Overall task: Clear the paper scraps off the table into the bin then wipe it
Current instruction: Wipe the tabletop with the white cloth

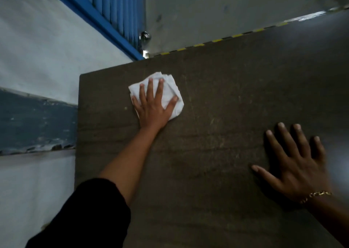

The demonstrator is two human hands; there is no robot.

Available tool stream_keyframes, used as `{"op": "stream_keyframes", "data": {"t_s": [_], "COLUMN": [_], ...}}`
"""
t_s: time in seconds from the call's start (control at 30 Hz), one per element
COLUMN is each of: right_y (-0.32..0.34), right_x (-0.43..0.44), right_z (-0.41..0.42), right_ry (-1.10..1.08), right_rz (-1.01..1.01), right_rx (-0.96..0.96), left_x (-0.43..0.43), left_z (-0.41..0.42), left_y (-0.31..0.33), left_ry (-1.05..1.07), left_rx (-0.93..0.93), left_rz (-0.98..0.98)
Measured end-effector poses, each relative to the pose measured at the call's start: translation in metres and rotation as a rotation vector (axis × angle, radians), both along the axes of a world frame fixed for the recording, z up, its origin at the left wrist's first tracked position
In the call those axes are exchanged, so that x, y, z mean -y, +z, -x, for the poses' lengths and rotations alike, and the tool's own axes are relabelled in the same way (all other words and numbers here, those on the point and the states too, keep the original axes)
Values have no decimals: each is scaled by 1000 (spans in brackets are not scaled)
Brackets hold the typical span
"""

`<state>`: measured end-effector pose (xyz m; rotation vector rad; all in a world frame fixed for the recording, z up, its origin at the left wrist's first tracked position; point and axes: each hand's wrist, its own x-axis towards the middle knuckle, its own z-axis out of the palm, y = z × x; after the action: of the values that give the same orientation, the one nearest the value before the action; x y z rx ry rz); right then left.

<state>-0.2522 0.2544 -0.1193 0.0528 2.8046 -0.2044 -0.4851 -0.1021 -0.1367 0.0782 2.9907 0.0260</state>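
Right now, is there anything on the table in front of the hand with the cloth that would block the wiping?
Nothing visible blocks it. The left hand presses flat on the white cloth near the far left corner of the table. The brown surface around it is bare; no paper scraps show. The right hand rests flat, well to the right.

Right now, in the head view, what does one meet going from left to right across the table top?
Table's left edge → white cloth under the left hand → bare scratched wood → right hand, flat on the table, with a gold bracelet.
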Motion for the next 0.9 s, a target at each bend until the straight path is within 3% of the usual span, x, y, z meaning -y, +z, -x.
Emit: {"op": "stream_keyframes", "data": {"t_s": [0.2, 0.4, 0.63, 0.9], "right_y": [-1, -1, 2, 2], "right_x": [0, -2, 1, 2], "right_z": [1, 0, -2, -6], "right_ry": [1, 4, -10, 9], "right_rz": [25, 33, 62, 59], "right_rx": [-37, -19, -39, -49], "left_x": [-24, -24, -13, 4], "left_z": [92, 82, -43, -258], "left_y": [2, 2, -2, 6], "left_ry": [42, -5, -102, -120], "left_rx": [14, 13, -26, 35], "left_rz": [-41, -42, -53, -28]}}
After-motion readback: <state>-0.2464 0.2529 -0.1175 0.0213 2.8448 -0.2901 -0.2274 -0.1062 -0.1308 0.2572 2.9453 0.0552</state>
